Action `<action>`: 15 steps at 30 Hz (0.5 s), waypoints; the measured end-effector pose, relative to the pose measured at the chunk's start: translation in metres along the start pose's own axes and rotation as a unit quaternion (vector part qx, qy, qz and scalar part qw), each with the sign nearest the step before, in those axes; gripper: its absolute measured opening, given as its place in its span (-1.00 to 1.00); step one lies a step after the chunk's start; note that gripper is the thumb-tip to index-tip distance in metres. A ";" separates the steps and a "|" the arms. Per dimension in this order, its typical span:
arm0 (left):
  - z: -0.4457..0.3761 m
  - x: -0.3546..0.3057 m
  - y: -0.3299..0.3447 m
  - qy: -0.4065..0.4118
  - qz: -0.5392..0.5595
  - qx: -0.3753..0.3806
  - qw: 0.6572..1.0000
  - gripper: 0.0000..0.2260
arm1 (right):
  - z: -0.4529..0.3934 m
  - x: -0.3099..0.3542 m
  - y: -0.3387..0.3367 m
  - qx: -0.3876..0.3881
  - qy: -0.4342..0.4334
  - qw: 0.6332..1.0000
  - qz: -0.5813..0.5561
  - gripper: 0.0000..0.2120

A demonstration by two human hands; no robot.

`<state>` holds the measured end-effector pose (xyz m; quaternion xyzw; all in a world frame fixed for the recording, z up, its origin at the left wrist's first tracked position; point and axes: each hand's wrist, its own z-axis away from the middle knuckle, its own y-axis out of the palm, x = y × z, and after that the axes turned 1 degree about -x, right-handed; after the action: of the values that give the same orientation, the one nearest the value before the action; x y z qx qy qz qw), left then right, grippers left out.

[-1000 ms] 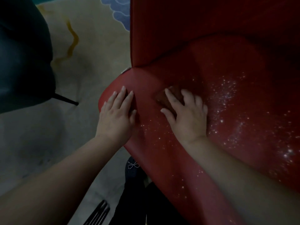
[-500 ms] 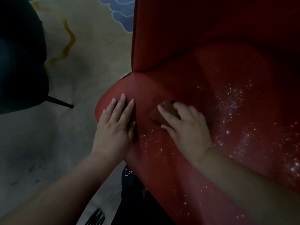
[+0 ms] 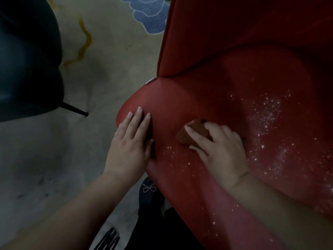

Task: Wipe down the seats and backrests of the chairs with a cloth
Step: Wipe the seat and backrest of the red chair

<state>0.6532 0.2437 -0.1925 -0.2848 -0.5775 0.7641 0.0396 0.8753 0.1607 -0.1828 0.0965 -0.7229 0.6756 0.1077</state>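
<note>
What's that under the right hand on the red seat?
A wadded reddish-brown cloth sticks out past the right hand, pressed on the red seat. The hand covers the rest of the cloth.

Brown cloth (image 3: 193, 133) bunched on red chair seat (image 3: 225, 98), speckled white.

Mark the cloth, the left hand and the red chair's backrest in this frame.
cloth (image 3: 193, 134): head view, on the exposed fold ahead of the fingers.
left hand (image 3: 129, 145): head view, on the back of the hand.
backrest (image 3: 234, 33): head view, on its red front face.
</note>
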 end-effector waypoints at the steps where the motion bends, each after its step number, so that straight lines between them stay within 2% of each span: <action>1: 0.004 0.002 0.000 -0.006 -0.003 0.000 1.000 -0.45 | -0.005 -0.005 -0.001 -0.006 0.010 1.000 0.006 -0.57; 5: 0.018 0.005 0.003 -0.015 -0.008 -0.001 1.000 -0.45 | -0.044 -0.001 0.004 -0.040 0.139 0.989 0.020 -0.59; 7: 0.022 0.004 0.005 -0.025 0.003 0.001 1.000 -0.45 | -0.034 0.016 0.008 -0.034 0.117 0.993 0.011 -0.56; 11: 0.024 0.003 0.006 -0.026 -0.001 0.007 1.000 -0.45 | 0.029 0.022 -0.001 0.025 -0.008 1.000 0.002 -0.54; 13: 0.025 0.004 0.005 -0.023 -0.007 0.017 1.000 -0.43 | 0.035 0.007 -0.009 0.027 -0.009 1.000 0.011 -0.56; 15: 0.026 0.006 0.003 -0.018 -0.013 0.024 0.999 -0.42 | 0.018 -0.001 -0.012 0.004 0.036 0.999 0.027 -0.58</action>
<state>0.6366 0.2223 -0.1929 -0.2623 -0.5634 0.7821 0.0462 0.8791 0.1419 -0.1732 0.0527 -0.7181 0.6844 0.1147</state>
